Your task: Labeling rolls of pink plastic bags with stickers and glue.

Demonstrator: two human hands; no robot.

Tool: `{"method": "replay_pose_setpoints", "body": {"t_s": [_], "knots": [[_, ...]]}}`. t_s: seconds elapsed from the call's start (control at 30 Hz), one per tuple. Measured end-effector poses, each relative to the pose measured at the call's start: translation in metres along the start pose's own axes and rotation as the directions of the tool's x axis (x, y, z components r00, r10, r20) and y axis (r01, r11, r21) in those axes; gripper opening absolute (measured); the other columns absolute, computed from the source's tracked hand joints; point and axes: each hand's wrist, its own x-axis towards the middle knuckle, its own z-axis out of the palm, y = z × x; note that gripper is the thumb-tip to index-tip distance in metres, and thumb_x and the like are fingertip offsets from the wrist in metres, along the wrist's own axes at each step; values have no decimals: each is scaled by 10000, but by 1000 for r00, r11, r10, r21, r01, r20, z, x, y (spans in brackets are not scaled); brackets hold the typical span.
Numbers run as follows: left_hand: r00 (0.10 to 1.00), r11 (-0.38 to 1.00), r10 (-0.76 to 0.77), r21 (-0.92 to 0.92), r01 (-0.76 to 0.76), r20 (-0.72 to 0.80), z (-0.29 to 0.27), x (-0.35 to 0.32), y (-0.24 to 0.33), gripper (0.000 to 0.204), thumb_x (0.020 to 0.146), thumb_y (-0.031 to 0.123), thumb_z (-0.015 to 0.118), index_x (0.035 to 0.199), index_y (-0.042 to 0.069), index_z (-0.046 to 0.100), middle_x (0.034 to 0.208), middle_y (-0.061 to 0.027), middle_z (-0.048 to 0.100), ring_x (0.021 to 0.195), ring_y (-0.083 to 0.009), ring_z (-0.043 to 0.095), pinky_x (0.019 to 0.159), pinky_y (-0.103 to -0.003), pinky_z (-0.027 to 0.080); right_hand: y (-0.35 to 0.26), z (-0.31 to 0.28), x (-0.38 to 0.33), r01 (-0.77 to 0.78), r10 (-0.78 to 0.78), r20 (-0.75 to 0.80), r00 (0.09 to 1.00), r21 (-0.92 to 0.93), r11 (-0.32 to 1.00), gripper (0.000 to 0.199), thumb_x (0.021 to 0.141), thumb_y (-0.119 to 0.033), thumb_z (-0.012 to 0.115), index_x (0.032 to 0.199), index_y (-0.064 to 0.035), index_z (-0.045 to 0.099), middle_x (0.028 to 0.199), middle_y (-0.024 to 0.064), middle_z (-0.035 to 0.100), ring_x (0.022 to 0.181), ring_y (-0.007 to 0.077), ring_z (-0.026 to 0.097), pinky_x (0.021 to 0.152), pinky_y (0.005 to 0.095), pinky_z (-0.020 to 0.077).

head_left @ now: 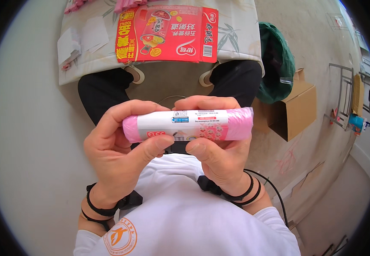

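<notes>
A roll of pink plastic bags (240,123) lies level across both my hands, in front of my white shirt. A printed paper label, mostly white, wraps its middle, and pink plastic shows at both ends. My left hand (119,136) grips the left end, thumb on the label and fingers behind and over the top. On the right part, my right hand (221,155) holds it the same way, with its thumb along the lower edge. The undersides of several fingers are hidden by the roll.
Ahead stands a table with a pale leaf-patterned cloth (236,51). On it lie a flattened red carton (180,32), white paper labels (94,34) and pink rolls (127,4). To the right are a green bag-lined bin (285,64) and an open cardboard box (298,106).
</notes>
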Motion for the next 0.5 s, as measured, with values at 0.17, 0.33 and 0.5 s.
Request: {"method": "replay_pose_setpoints", "body": {"t_s": [0.17, 0.33, 0.5], "knots": [[998, 998, -47, 27, 48, -30, 2, -1, 2, 412, 760, -87, 735, 1124, -71, 543, 1072, -166, 632, 826, -140, 644, 642, -224, 567, 0, -3, -1, -86, 90, -34, 995, 99, 991, 484, 797, 61, 697, 1211, 39, 446, 1197, 210, 580, 1093, 232, 604, 914, 347, 519], [1000, 999, -2, 51, 1, 29, 4, 0, 4, 416, 754, -97, 736, 1126, -70, 551, 1088, -172, 631, 924, -166, 644, 732, -243, 562, 2, -15, -1, -65, 67, -14, 998, 125, 990, 385, 874, -17, 626, 1211, 32, 447, 1174, 224, 593, 1095, 248, 602, 935, 378, 504], [997, 989, 40, 141, -49, 63, 0, 2, 1, 427, 755, -91, 738, 1140, -65, 555, 1089, -159, 633, 951, -169, 640, 763, -250, 560, 4, -12, 0, -73, 79, -41, 996, 144, 987, 407, 962, -293, 551, 1193, 26, 447, 1161, 239, 593, 1081, 282, 610, 923, 413, 507]]}}
